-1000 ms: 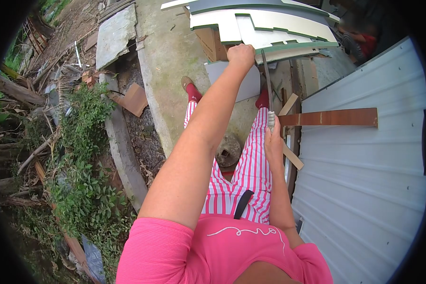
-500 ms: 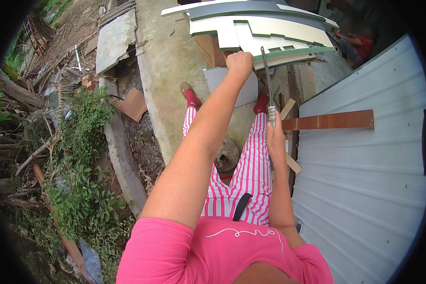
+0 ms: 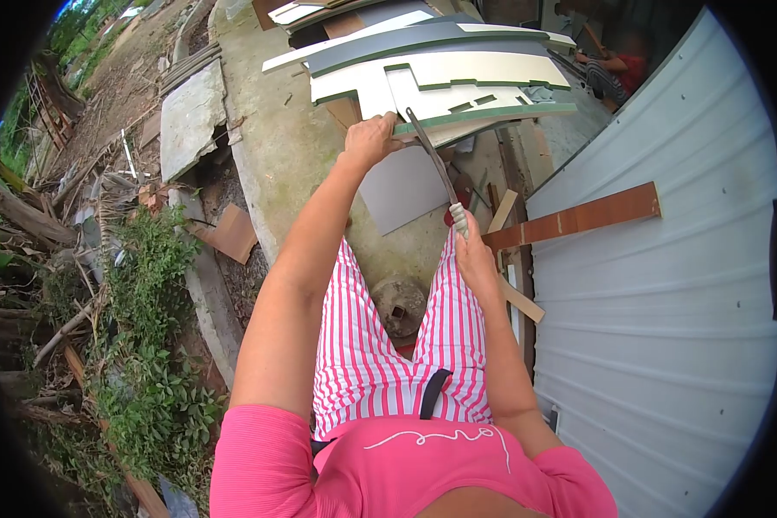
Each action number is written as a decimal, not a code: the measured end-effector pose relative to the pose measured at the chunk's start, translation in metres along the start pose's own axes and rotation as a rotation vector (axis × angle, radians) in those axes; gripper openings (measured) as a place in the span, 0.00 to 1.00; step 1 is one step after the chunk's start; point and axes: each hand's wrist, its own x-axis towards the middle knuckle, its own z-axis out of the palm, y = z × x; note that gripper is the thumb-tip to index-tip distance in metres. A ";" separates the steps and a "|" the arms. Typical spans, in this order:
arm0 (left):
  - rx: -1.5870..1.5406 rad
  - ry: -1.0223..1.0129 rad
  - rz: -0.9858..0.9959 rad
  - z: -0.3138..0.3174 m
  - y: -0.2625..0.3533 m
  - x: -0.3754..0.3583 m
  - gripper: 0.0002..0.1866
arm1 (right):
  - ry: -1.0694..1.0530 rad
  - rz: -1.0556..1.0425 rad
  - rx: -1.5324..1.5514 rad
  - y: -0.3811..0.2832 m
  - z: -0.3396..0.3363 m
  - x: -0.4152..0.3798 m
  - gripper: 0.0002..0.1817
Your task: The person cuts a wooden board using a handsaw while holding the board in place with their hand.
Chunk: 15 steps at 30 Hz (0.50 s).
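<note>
Handle (image 3: 459,221) of long metal tool (image 3: 432,157) sits in closed right grip (image 3: 472,249); tip lies just beside left grip (image 3: 373,140), whose fingers curl at near edge of green-edged board (image 3: 488,113), probably to steady it. Forward of both grips: stacked panels (image 3: 406,42). Right of right grip: corrugated metal sheet (image 3: 639,302).

White boards (image 3: 483,71) edged in green over there, a grey strip (image 3: 406,49) among them; the tool's handle (image 3: 458,219) is off-white, the shirt (image 3: 380,475) pink, the trousers (image 3: 354,363) (loud, from where I stand) striped pink and white.
</note>
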 end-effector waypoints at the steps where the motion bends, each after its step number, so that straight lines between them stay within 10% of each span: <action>1: 0.004 0.002 -0.002 -0.003 0.001 -0.003 0.23 | -0.015 0.026 -0.012 -0.001 0.002 0.001 0.26; 15: 0.165 0.476 0.215 0.018 0.014 -0.025 0.24 | 0.065 -0.071 0.104 0.018 0.000 -0.007 0.26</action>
